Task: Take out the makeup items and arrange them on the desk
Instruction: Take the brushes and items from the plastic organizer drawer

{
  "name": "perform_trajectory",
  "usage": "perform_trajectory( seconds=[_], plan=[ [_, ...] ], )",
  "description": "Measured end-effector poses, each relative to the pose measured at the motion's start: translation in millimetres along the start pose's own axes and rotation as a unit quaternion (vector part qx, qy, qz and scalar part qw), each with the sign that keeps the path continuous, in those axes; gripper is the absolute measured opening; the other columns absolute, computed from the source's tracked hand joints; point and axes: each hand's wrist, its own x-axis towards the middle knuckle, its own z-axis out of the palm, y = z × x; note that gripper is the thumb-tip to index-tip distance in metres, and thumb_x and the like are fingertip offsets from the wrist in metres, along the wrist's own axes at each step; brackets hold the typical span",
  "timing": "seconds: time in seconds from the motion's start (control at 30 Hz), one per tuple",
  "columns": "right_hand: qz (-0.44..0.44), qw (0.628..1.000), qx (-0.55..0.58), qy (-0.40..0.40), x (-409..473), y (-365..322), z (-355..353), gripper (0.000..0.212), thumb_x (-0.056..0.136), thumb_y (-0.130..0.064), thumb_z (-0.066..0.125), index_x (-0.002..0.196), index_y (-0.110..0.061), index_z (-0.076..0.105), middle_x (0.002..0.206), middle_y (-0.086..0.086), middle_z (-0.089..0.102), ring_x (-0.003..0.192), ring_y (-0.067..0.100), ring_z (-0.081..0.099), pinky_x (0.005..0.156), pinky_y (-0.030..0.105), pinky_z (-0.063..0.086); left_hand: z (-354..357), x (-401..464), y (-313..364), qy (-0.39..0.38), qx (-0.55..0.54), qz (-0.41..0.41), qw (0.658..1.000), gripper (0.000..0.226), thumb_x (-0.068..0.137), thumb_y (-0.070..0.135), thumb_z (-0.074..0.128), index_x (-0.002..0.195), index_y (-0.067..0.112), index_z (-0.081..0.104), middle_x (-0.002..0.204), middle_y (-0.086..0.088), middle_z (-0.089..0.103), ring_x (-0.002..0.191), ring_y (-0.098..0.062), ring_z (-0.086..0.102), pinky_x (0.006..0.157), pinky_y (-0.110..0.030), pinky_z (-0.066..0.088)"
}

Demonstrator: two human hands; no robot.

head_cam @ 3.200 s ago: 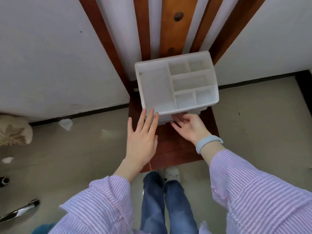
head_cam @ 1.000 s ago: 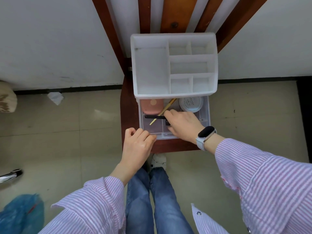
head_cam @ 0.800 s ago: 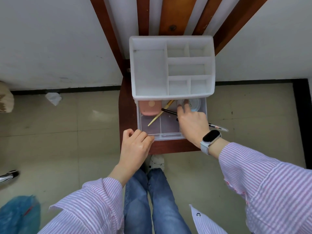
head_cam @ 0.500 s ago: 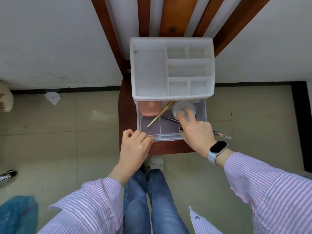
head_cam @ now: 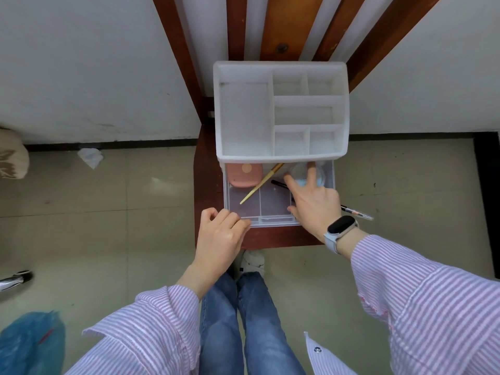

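While the left hand (head_cam: 220, 234) curls on the front edge of the pulled-out clear drawer (head_cam: 270, 209), the right hand (head_cam: 315, 204) is fingers-spread over the round clear jar (head_cam: 303, 173), with a black pencil (head_cam: 357, 212) tucked under the palm. Pink compact (head_cam: 244, 175) and wooden stick (head_cam: 261, 184) haven't been lifted. Looks like the grab-stuff stage; next it'd need to close on that jar, lift, and set things on the surface.

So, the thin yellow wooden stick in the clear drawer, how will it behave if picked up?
The thin yellow wooden stick looks stiff and probably light. Being slim and apparently round, it may roll. It lies slanted across the clear drawer, beside the pink case.
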Motion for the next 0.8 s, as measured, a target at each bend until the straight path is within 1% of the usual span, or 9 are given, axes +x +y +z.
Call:
perform_trajectory(
  seconds=[0.07,0.13,0.23,0.33,0.43,0.5,0.57,0.7,0.8],
  plan=[
    [0.008,1.0,0.011,-0.002,-0.6,1.6,0.4,0.061,0.084,-0.035,0.059,0.135,-0.028,0.026,0.143,0.025,0.024,0.067,0.029,0.06,0.05,0.027,0.033,0.3,0.5,0.3,0.0,-0.002,-0.003,1.0,0.008,0.082,0.012,0.068,0.075,0.012,0.068,0.063,0.001,0.058,0.058,-0.022,0.052,0.067,-0.033,0.03],
    [0.023,1.0,0.004,0.012,0.8,2.8,-2.5,0.061,0.084,-0.026,0.057,0.137,-0.027,0.03,0.137,0.025,0.034,0.057,0.026,0.057,0.047,0.026,0.035,0.3,0.4,-0.3,-0.001,-0.001,-0.003,1.0,0.008,0.082,0.013,0.067,0.074,0.013,0.068,0.063,0.001,0.058,0.058,-0.022,0.052,0.067,-0.033,0.03],
    [-0.026,0.992,-0.056,0.106,-2.1,2.0,-12.8,0.054,0.054,-0.015,0.077,0.107,-0.02,0.067,0.094,0.014,0.065,0.032,0.018,0.046,0.034,0.017,0.03,0.3,0.1,-0.9,-0.006,0.003,0.0,1.0,0.007,0.081,0.012,0.069,0.074,0.012,0.068,0.063,0.001,0.059,0.058,-0.022,0.052,0.067,-0.033,0.031],
    [-0.085,0.98,-0.095,0.15,-6.7,4.6,-7.6,0.052,0.044,-0.013,0.08,0.095,-0.018,0.072,0.089,0.012,0.068,0.027,0.016,0.044,0.032,0.014,0.026,0.6,0.6,-0.4,-0.004,0.002,-0.004,1.0,0.007,0.081,0.012,0.069,0.074,0.013,0.068,0.063,0.001,0.058,0.058,-0.022,0.052,0.066,-0.033,0.031],
    [-0.066,0.987,-0.097,0.108,-5.3,12.8,-7.7,0.06,0.058,-0.015,0.074,0.116,-0.023,0.062,0.111,0.021,0.063,0.035,0.019,0.05,0.035,0.017,0.031,0.9,0.5,-0.6,-0.003,0.002,-0.003,1.0,0.007,0.081,0.013,0.068,0.074,0.012,0.069,0.064,0.001,0.059,0.058,-0.022,0.052,0.067,-0.033,0.031],
    [-0.044,0.996,-0.068,0.044,-1.2,17.9,-3.1,0.064,0.081,-0.016,0.058,0.139,-0.026,0.034,0.133,0.031,0.041,0.052,0.023,0.059,0.043,0.024,0.035,0.8,0.9,-0.4,-0.003,0.004,-0.003,1.0,0.008,0.082,0.014,0.066,0.075,0.012,0.069,0.064,0.001,0.058,0.058,-0.023,0.052,0.066,-0.033,0.031],
    [-0.03,0.998,-0.052,0.028,2.2,18.9,1.4,0.063,0.091,-0.015,0.044,0.144,-0.026,0.013,0.141,0.032,0.025,0.063,0.026,0.06,0.049,0.028,0.035,0.5,1.1,0.0,-0.003,0.005,-0.004,1.0,0.008,0.082,0.014,0.066,0.074,0.012,0.068,0.063,0.001,0.058,0.058,-0.022,0.052,0.066,-0.033,0.031],
    [-0.045,0.998,-0.041,0.008,-2.6,11.0,4.7,0.061,0.086,-0.024,0.056,0.138,-0.028,0.023,0.131,0.021,0.036,0.057,0.025,0.059,0.047,0.026,0.031,0.3,-1.0,-1.2,-0.008,0.004,-0.009,1.0,0.007,0.08,0.012,0.069,0.074,0.012,0.068,0.063,0.001,0.058,0.058,-0.022,0.052,0.067,-0.033,0.031],
    [-0.057,0.997,-0.046,-0.014,-1.3,10.0,5.4,0.073,0.081,-0.037,0.063,0.139,-0.028,0.019,0.131,0.02,0.036,0.06,0.025,0.062,0.047,0.027,0.03,0.0,-0.2,-3.2,-0.01,0.008,-0.016,1.0,0.006,0.079,0.01,0.07,0.073,0.012,0.068,0.063,0.001,0.059,0.058,-0.022,0.053,0.068,-0.033,0.03]
  ],
)
